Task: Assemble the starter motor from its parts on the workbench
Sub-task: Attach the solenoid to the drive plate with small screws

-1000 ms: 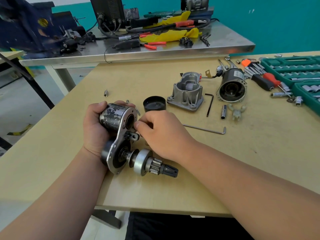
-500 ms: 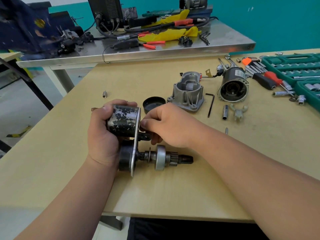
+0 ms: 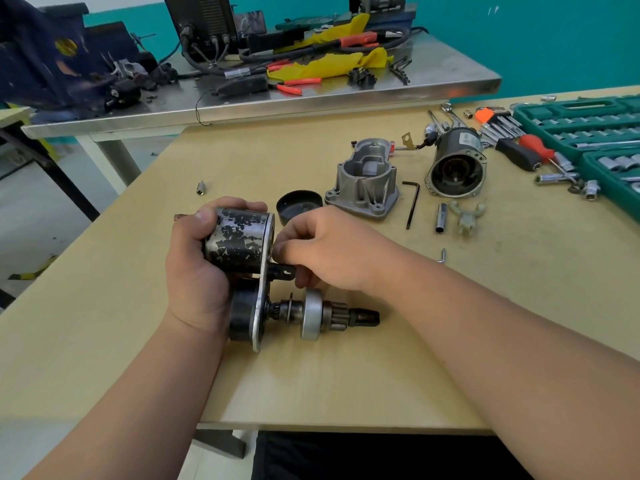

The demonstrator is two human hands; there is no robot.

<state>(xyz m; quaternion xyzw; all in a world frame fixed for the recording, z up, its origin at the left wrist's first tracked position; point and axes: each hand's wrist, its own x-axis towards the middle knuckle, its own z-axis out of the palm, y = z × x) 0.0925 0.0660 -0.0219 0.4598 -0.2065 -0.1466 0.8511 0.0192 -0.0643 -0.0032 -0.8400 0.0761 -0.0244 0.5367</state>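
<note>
Gripping the solenoid (image 3: 235, 237) in the curled left hand (image 3: 197, 271) near the workbench (image 3: 311, 382) front edge, the person pinches its black plunger (image 3: 282, 271) between curled right hand (image 3: 332, 251) fingers, where a skewed push could jam it.

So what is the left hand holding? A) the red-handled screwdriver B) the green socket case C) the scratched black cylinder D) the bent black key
C: the left hand has its thumb and fingers curled round the scratched black cylinder.
</note>
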